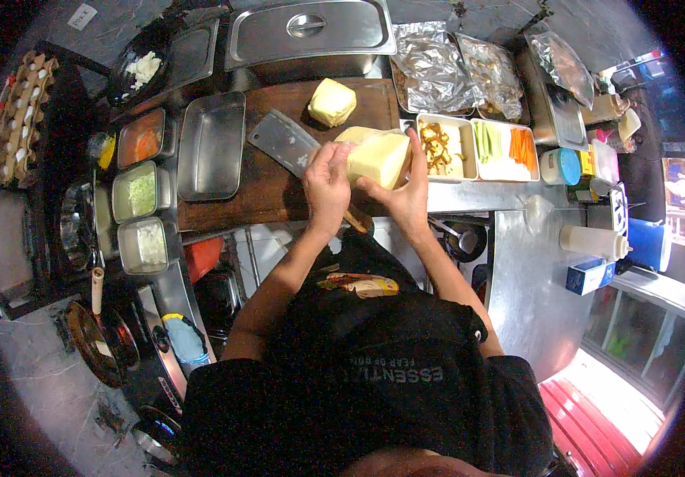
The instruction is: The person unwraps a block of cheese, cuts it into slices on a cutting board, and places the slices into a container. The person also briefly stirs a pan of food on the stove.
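Observation:
Both my hands hold a large pale yellow block, which looks like butter or cheese, over a dark wooden cutting board. My left hand grips its left end with the fingertips. Around its right end, my right hand has the thumb in front and the fingers behind. A cleaver lies on the board, its broad blade pointing to the upper left; my left hand and the block hide part of it. Farther back on the board sits a smaller chunk of the same yellow food.
An open steel pan stands at the board's left. Small tubs of shredded vegetables line up beyond it. To the right are trays of browned pieces and cut vegetable sticks. A lidded steel container and foil-covered trays stand behind.

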A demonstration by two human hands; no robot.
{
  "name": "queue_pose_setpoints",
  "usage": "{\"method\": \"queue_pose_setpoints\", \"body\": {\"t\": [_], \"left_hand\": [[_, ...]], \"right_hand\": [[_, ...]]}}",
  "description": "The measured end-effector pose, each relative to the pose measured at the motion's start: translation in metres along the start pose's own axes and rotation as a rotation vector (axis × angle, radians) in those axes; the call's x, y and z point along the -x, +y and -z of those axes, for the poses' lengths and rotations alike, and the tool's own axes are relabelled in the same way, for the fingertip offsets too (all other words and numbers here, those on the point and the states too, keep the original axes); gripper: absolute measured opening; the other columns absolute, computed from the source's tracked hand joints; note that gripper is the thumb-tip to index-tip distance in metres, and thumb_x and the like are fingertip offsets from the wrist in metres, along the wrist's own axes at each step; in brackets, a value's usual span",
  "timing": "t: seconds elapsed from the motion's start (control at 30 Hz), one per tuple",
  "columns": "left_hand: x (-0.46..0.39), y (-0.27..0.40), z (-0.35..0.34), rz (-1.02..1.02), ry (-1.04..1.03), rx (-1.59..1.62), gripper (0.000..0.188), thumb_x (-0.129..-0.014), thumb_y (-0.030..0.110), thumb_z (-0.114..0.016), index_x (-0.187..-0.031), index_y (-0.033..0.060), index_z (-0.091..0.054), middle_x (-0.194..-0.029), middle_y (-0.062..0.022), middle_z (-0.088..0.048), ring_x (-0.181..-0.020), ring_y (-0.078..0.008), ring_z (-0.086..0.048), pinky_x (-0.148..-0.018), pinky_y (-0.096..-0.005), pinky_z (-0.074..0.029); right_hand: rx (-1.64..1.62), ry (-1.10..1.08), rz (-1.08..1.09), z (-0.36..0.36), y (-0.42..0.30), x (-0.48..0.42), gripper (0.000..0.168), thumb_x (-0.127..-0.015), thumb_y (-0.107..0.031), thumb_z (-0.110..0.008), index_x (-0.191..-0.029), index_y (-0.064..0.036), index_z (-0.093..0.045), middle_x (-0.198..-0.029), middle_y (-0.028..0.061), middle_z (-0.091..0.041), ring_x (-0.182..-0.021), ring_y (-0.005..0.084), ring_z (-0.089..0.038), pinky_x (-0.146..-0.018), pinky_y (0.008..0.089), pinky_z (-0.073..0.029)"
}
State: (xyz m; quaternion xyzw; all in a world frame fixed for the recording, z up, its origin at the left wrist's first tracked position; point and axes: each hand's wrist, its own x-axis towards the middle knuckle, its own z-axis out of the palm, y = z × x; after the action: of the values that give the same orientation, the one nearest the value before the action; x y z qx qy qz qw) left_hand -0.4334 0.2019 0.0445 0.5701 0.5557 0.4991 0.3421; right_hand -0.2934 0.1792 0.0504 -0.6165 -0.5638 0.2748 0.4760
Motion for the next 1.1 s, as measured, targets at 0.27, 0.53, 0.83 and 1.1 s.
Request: {"method": "queue_pose_setpoints", "body": {"t": [0.27, 0.53, 0.83, 1.1], "left_hand": [[-0.026, -0.063, 0.008, 0.478, 0.166, 0.487, 0.024, -0.1, 0.022, -0.045, -0.097, 0.0023, -0.058, -0.081, -0.0055, -0.061, -0.07, -0.0137, -0.056, -0.066, -0.0308, -0.046], [-0.025, -0.054, 0.037, 0.852, 0.052, 0.739, 0.022, -0.1, 0.025, -0.046, -0.111, 0.0079, -0.055, -0.085, -0.0046, -0.058, -0.065, -0.0125, -0.051, -0.052, -0.0291, -0.043], [-0.002, -0.097, 0.147, 0.528, -0.07, 0.809, 0.038, -0.095, 0.023, -0.051, -0.127, 0.0023, -0.047, -0.104, -0.0087, -0.061, -0.085, -0.0186, -0.06, -0.068, -0.0339, -0.053], [-0.001, -0.072, 0.124, 0.702, -0.001, 0.792, 0.047, -0.08, 0.004, -0.059, -0.125, -0.0052, -0.049, -0.106, -0.0146, -0.06, -0.089, -0.027, -0.062, -0.078, -0.0403, -0.054]], "right_hand": [[-0.14, -0.027, 0.041, -0.002, 0.004, 0.011, 0.105, -0.058, -0.013, -0.087, -0.142, -0.001, -0.025, -0.14, 0.0179, -0.034, -0.127, 0.0266, -0.038, -0.107, 0.0387, -0.032], [-1.033, -0.066, -0.449, 0.028, 0.006, -0.012, 0.076, -0.073, -0.023, -0.069, -0.137, 0.001, -0.036, -0.123, 0.0133, -0.053, -0.112, 0.0235, -0.053, -0.096, 0.0341, -0.043], [-0.151, -0.426, -0.7, 0.049, 0.005, -0.095, 0.053, -0.078, -0.05, -0.064, -0.096, -0.001, -0.066, -0.069, 0.0041, -0.064, -0.053, 0.0159, -0.061, -0.04, 0.0255, -0.046], [0.771, -0.57, -0.176, -0.019, 0.011, -0.118, 0.07, -0.08, -0.07, -0.045, -0.094, -0.007, -0.072, -0.092, 0.0157, -0.07, -0.089, 0.0312, -0.067, -0.077, 0.0418, -0.052]]}}
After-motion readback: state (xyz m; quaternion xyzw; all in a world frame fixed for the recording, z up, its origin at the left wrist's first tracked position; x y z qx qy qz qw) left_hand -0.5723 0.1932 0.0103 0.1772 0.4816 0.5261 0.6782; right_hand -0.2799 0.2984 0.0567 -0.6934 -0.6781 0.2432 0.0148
